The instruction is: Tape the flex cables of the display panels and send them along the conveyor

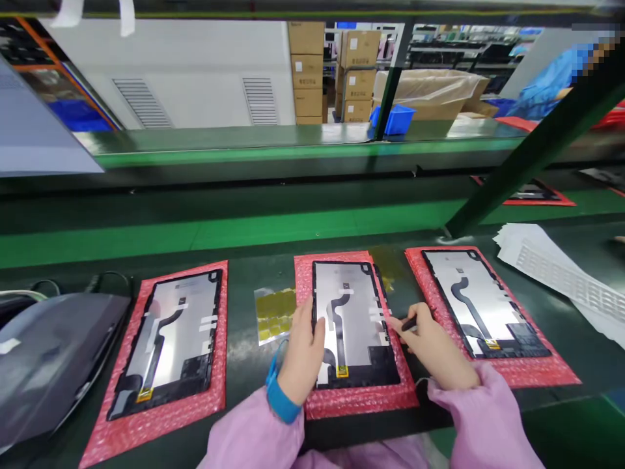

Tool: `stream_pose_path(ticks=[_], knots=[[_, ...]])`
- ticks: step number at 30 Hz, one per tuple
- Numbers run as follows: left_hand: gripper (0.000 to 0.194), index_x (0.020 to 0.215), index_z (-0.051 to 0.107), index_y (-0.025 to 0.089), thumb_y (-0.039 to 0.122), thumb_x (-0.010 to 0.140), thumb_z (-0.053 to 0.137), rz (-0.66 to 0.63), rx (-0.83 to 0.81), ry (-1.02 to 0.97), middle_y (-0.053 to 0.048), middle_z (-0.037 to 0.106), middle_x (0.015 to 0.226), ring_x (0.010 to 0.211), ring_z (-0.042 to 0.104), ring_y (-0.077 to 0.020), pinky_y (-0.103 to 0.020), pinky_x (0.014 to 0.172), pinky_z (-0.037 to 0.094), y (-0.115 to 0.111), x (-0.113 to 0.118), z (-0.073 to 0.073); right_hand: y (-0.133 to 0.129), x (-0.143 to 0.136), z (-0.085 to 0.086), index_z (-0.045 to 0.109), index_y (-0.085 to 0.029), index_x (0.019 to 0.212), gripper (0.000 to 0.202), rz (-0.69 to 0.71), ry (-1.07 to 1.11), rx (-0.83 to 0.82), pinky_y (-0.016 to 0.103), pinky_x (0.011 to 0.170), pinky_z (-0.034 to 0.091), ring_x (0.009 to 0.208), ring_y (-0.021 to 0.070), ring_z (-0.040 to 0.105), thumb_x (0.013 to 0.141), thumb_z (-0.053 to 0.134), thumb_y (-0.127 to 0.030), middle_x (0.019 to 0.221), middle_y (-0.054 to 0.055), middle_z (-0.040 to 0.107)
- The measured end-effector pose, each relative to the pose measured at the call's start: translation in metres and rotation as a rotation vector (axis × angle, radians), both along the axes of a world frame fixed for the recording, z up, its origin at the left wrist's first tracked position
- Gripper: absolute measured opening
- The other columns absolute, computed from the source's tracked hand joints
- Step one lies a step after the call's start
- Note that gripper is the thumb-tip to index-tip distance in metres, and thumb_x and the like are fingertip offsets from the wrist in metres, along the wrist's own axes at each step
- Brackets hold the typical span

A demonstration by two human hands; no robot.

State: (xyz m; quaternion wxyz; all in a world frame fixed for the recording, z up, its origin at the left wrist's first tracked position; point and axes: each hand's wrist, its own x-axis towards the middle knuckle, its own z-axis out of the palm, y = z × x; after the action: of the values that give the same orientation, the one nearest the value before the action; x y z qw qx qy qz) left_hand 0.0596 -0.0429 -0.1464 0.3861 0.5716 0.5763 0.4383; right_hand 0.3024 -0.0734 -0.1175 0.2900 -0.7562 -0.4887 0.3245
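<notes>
In the head view a tablet screen panel (361,332) lies back side up on red bubble wrap (361,404), with a dark flex cable running down it. My left hand (305,345), with a blue wrist strap, rests on the panel's left edge, fingers apart and holding nothing. At the panel's right edge my right hand (424,335) grips a dark pen-like tool (409,323), its fingertips close to the white tabs there. Similar panels lie on red wrap to the left (190,326) and to the right (483,293). A sheet of yellow stickers (275,314) sits left of the middle panel.
A dark grey device (63,358) with cables stands at the far left. Printed white sheets (561,267) lie at the right. A green post (527,150) slants up behind the right panel. Another wrapped panel (532,191) is further back.
</notes>
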Motion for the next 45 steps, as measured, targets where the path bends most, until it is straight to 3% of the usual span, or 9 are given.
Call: stream_pose_path(ticks=[5,8,13,21,26,30,33,38,45], knots=[[0.062,0.152,0.042,0.012,0.028,0.093,0.052,0.036,0.031,0.161,-0.022,0.040,0.160,0.154,0.022,-0.0374,-0.064,0.124,0.020,-0.038,0.006,-0.007,-0.002,-0.025,0.005,0.033,-0.029,0.086,0.039,0.004,-0.220,-0.031,0.037,0.064,0.043,0.067,0.0300,0.065,0.082,0.051,-0.064,0.073,0.002,0.062],[0.061,0.156,0.033,0.012,0.025,0.098,0.044,-0.001,0.062,0.197,-0.022,0.036,0.162,0.155,0.024,-0.0335,-0.060,0.125,0.019,-0.047,0.008,-0.015,0.000,-0.029,0.004,0.034,-0.029,0.089,0.042,-0.003,-0.191,-0.052,0.037,0.065,0.042,0.068,0.0296,0.063,0.080,0.050,-0.067,0.074,0.001,0.059],[0.060,0.155,0.037,0.014,0.025,0.097,0.045,-0.075,0.005,0.015,-0.019,0.039,0.161,0.154,0.029,-0.0300,-0.053,0.128,0.016,-0.049,0.004,-0.012,0.003,-0.038,0.002,0.034,-0.029,0.089,0.049,-0.034,0.065,-0.041,0.035,0.063,0.041,0.061,0.0232,0.055,0.072,0.059,-0.068,0.066,-0.006,0.049],[0.074,0.154,0.035,0.019,0.034,0.089,0.066,-0.106,-0.142,-0.440,-0.016,0.035,0.164,0.156,0.025,-0.0309,-0.048,0.129,0.016,-0.057,-0.009,0.002,0.002,-0.039,0.000,0.035,-0.029,0.093,0.050,0.018,0.146,0.377,0.033,0.062,0.042,0.065,0.0185,0.047,0.074,0.071,-0.059,0.079,-0.006,0.042],[0.096,0.155,0.026,0.018,0.053,0.082,0.076,0.017,-0.216,-0.608,-0.024,0.036,0.161,0.150,0.036,-0.0355,-0.051,0.122,0.032,-0.059,-0.045,0.012,0.000,-0.074,0.049,0.036,-0.030,0.090,0.046,0.084,0.062,0.519,0.035,0.064,0.044,0.070,0.0203,0.049,0.078,0.073,-0.056,0.085,-0.003,0.044],[0.094,0.149,0.038,0.023,0.058,0.074,0.083,0.086,-0.310,-0.892,-0.017,0.056,0.149,0.139,0.053,-0.0350,-0.049,0.118,0.040,-0.066,-0.103,0.046,0.002,-0.138,0.100,0.035,-0.030,0.090,0.047,0.193,0.200,0.580,0.037,0.075,0.051,0.086,0.0224,0.059,0.079,0.075,-0.052,0.093,0.000,0.053],[0.082,0.136,0.055,0.021,0.049,0.068,0.089,0.144,-0.198,-0.870,-0.014,0.067,0.136,0.131,0.060,-0.0350,-0.046,0.111,0.048,-0.065,-0.154,0.076,0.014,-0.189,0.113,0.031,-0.030,0.092,0.052,0.230,0.445,0.626,0.035,0.080,0.052,0.092,0.0196,0.063,0.077,0.079,-0.044,0.105,0.002,0.058],[0.062,0.134,0.054,0.026,0.041,0.079,0.079,0.356,0.082,-0.434,-0.005,0.068,0.133,0.121,0.065,-0.0238,-0.035,0.105,0.051,-0.058,-0.230,0.088,0.045,-0.265,0.078,0.023,-0.031,0.091,0.066,0.317,0.873,0.456,0.033,0.085,0.053,0.100,0.0176,0.066,0.065,0.084,-0.039,0.120,0.001,0.061],[0.042,0.111,0.066,0.020,0.041,0.076,0.060,0.461,-0.004,0.089,-0.010,0.075,0.108,0.105,0.070,-0.0320,-0.048,0.099,0.052,-0.056,-0.288,0.037,0.062,-0.324,-0.003,0.029,-0.029,0.084,0.053,0.389,0.706,0.204,0.037,0.073,0.052,0.075,0.0200,0.058,0.062,0.075,-0.044,0.078,-0.006,0.056]])
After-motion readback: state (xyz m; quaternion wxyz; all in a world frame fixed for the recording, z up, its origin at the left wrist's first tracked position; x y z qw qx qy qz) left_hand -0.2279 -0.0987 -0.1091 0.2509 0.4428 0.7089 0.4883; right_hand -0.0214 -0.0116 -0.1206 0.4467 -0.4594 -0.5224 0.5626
